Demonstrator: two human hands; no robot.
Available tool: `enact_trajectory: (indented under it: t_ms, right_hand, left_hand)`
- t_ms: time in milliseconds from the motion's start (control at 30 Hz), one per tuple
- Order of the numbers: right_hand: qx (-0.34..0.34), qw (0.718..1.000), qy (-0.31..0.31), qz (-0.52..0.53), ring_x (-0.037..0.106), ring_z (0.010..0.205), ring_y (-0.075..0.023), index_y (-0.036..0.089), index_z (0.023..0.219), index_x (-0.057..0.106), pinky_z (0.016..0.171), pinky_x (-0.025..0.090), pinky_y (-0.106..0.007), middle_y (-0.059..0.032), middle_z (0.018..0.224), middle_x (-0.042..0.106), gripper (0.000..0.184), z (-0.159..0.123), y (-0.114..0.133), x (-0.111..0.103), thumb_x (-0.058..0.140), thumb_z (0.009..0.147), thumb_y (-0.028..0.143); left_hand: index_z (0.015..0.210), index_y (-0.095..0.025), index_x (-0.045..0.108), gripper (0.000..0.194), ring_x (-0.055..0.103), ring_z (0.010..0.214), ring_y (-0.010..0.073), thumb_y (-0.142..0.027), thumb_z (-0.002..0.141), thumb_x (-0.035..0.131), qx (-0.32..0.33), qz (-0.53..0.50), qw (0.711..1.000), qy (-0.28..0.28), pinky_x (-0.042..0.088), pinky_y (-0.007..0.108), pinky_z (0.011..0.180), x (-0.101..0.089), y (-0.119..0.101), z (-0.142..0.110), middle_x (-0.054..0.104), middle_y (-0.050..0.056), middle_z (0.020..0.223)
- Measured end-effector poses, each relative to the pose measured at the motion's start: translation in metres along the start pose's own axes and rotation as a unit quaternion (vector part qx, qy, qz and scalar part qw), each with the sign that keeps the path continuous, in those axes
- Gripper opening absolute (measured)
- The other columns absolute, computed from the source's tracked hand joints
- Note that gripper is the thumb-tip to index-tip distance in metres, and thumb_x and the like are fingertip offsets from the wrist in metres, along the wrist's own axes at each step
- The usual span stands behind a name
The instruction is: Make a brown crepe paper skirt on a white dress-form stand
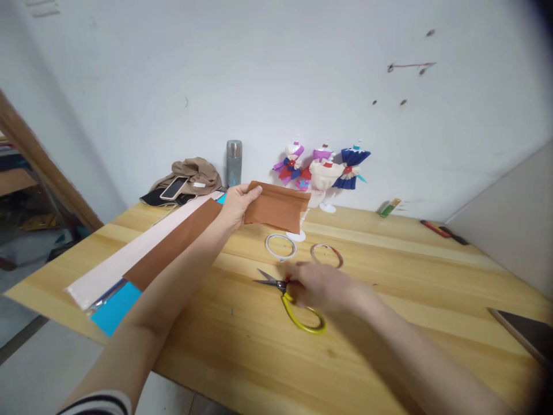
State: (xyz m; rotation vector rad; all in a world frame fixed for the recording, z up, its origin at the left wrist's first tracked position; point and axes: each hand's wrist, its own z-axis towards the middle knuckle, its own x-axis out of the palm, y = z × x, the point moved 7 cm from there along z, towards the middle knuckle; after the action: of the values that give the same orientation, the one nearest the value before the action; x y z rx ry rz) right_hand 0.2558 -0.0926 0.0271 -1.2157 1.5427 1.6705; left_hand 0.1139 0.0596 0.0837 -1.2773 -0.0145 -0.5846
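Observation:
My left hand (239,204) pinches the left edge of a piece of brown crepe paper (276,208), raised above the table with the thumb on its front. A pair of scissors (302,323) with yellow handles is at the middle of the table, blades parted and pointing left. Over one of the handles is my right hand (317,285), blurred by motion; whether its fingers grip the scissors cannot be made out. Just beyond it are a white ring-shaped roll (266,246) and a reddish ring-shaped roll (340,259).
Long brown (173,245), pale pink (129,259) and blue (114,311) sheets lie left. Behind stand a thermos (234,164) and several paper-dressed figures (354,164). A cloth bag (201,173) with a phone (174,188) is back left, a dark tablet-like device (525,331) right.

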Motion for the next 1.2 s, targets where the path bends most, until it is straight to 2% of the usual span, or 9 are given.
enact_trajectory:
  t_ms: [133,233,367,500,667,867,1000,1100,1200]
  right_hand:
    - [0.012,0.985,0.069,-0.159,0.069,0.090,-0.0280,0.019,0.105,0.062,0.069,0.044,-0.032,-0.0148,0.108,0.071,0.036,-0.007,0.008,0.031,0.067,0.072,0.007]
    - [-0.005,0.985,0.041,-0.169,0.068,0.091,-0.0263,0.018,0.113,0.059,0.072,0.045,-0.033,-0.0158,0.107,0.069,0.030,-0.009,0.007,0.035,0.049,0.086,0.008]
    - [-0.022,0.997,0.035,-0.062,0.063,0.077,-0.0200,0.022,0.105,0.055,0.068,0.044,-0.030,-0.0076,0.093,0.069,0.019,-0.016,-0.006,0.026,0.045,0.090,0.015]
    - [-0.037,0.992,0.012,0.117,0.055,0.072,-0.0180,0.025,0.094,0.052,0.067,0.046,-0.031,-0.0009,0.082,0.060,0.006,-0.024,-0.022,-0.005,0.051,0.088,0.025]
    - [-0.028,0.927,-0.061,0.368,0.058,0.078,-0.0185,0.025,0.101,0.062,0.070,0.050,-0.032,-0.0040,0.090,0.061,0.027,-0.024,-0.052,-0.035,0.072,0.083,0.043]
    - [-0.063,0.819,-0.095,0.563,0.044,0.057,-0.0123,0.033,0.121,0.059,0.050,0.038,-0.028,0.0015,0.082,0.054,0.062,-0.012,-0.074,-0.022,0.086,0.068,0.055]
    - [-0.051,0.779,-0.165,0.603,0.046,0.055,-0.0124,0.030,0.097,0.061,0.052,0.041,-0.030,-0.0010,0.086,0.063,0.047,0.003,-0.054,-0.022,0.081,0.071,0.063]
    - [-0.048,0.750,-0.203,0.628,0.057,0.062,-0.0175,0.028,0.092,0.059,0.054,0.045,-0.032,-0.0027,0.083,0.066,0.054,0.016,-0.023,-0.027,0.077,0.068,0.073]
    - [-0.064,0.728,-0.257,0.633,0.060,0.062,-0.0189,0.028,0.086,0.055,0.055,0.049,-0.033,0.0006,0.072,0.061,0.049,0.025,-0.004,-0.034,0.079,0.068,0.067]
  left_hand:
    - [0.079,-0.017,0.076,0.043,0.071,0.074,0.0204,-0.049,0.056,0.092,0.006,-0.019,1.000,-0.007,0.053,0.031,0.072,-0.001,-0.002,-0.001,0.077,0.005,0.077]
    - [0.080,-0.017,0.075,0.043,0.073,0.079,0.0228,-0.049,0.056,0.092,-0.001,-0.026,0.999,-0.019,0.055,0.033,0.075,0.000,-0.002,-0.002,0.078,0.005,0.078]
    - [0.079,-0.018,0.074,0.043,0.074,0.093,0.0280,-0.050,0.057,0.091,0.000,-0.037,0.998,-0.045,0.057,0.038,0.082,-0.001,-0.003,-0.004,0.078,0.006,0.081]
    - [0.081,-0.018,0.073,0.041,0.072,0.107,0.0318,-0.047,0.058,0.091,0.018,-0.060,0.996,-0.068,0.057,0.041,0.089,-0.003,-0.012,-0.006,0.079,0.008,0.086]
    - [0.088,-0.018,0.073,0.044,0.072,0.107,0.0328,-0.046,0.060,0.091,0.032,-0.079,0.992,-0.092,0.059,0.042,0.088,-0.005,-0.023,-0.008,0.080,0.009,0.092]
    - [0.088,-0.018,0.071,0.045,0.073,0.105,0.0328,-0.049,0.062,0.089,0.068,-0.069,0.991,-0.091,0.060,0.042,0.087,-0.005,-0.038,-0.009,0.079,0.009,0.090]
    - [0.090,-0.018,0.069,0.042,0.073,0.106,0.0316,-0.048,0.067,0.087,0.062,-0.056,0.995,-0.060,0.059,0.041,0.088,0.006,-0.032,-0.014,0.079,0.010,0.093]
    - [0.092,-0.018,0.068,0.042,0.073,0.105,0.0298,-0.049,0.069,0.084,0.070,-0.038,0.995,-0.057,0.059,0.040,0.089,0.015,-0.020,-0.019,0.079,0.009,0.093]
    - [0.095,-0.017,0.068,0.042,0.074,0.098,0.0270,-0.050,0.073,0.080,0.064,-0.015,0.996,-0.059,0.059,0.038,0.086,0.021,-0.006,-0.024,0.079,0.009,0.096]
